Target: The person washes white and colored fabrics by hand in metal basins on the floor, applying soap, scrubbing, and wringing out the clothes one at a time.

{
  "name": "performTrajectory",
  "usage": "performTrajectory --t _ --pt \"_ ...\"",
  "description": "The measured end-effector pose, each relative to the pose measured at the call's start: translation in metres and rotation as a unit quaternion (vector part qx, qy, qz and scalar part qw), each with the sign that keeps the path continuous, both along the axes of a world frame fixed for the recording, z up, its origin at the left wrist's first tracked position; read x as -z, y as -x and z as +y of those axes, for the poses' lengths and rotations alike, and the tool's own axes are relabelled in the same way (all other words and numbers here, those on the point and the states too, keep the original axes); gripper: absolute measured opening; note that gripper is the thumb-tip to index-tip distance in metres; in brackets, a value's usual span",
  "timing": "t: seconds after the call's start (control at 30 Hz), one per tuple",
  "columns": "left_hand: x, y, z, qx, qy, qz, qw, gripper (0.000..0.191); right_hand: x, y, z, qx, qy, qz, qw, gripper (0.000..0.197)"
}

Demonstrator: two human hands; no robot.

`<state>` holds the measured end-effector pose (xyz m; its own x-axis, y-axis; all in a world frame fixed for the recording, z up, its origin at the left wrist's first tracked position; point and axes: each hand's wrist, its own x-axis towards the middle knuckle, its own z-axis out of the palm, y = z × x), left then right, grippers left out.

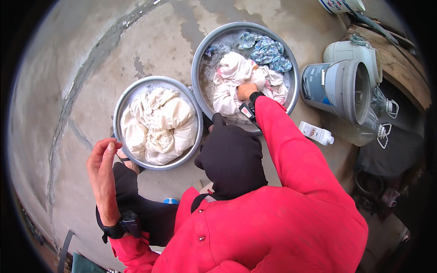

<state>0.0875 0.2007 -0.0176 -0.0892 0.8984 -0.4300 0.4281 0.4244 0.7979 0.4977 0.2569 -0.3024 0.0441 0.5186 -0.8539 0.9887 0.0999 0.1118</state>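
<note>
My right hand [246, 91] is pressed into a bunched white cloth [235, 70] with pink stains, its fingers closed among the folds and the fingertips hidden. That cloth lies in sudsy water in the large metal basin [198, 51]. A blue patterned cloth [268, 53] is heaped at the basin's far right side. My left hand [103, 167] is raised by the left rim of a smaller metal basin [117, 117], fingers loosely bent, with nothing seen in it. Cream-white fabric [158, 124] fills this smaller basin, with some suds around it.
Right of the large basin, a grey plastic bucket [333, 88] lies tilted beside a white plastic jug [351, 56] and large clear bottles [363, 128]. A white bottle [315, 133] lies on the concrete floor [99, 112]. My black-clad knee [234, 160] is close to both basins.
</note>
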Motion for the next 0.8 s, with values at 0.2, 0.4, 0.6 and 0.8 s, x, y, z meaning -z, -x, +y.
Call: performTrajectory --t 0.2,0.4,0.6,0.8 --pt "-0.012 0.003 -0.008 0.014 -0.048 -0.049 0.998 0.023 -0.096 0.010 0.008 0.146 -0.172 0.182 0.957 0.050" --pt "-0.011 0.002 -0.009 0.015 -0.054 -0.043 0.997 0.023 -0.097 0.040 0.024 0.138 -0.396 0.303 0.856 0.046" --pt "-0.009 -0.011 -0.004 0.024 -0.037 -0.026 0.999 0.023 -0.055 0.007 -0.005 0.187 -0.279 0.171 0.926 0.084" --pt "-0.008 -0.018 0.002 0.015 0.007 0.007 1.000 0.022 -0.013 0.043 -0.009 0.121 -0.285 0.069 0.948 0.068"
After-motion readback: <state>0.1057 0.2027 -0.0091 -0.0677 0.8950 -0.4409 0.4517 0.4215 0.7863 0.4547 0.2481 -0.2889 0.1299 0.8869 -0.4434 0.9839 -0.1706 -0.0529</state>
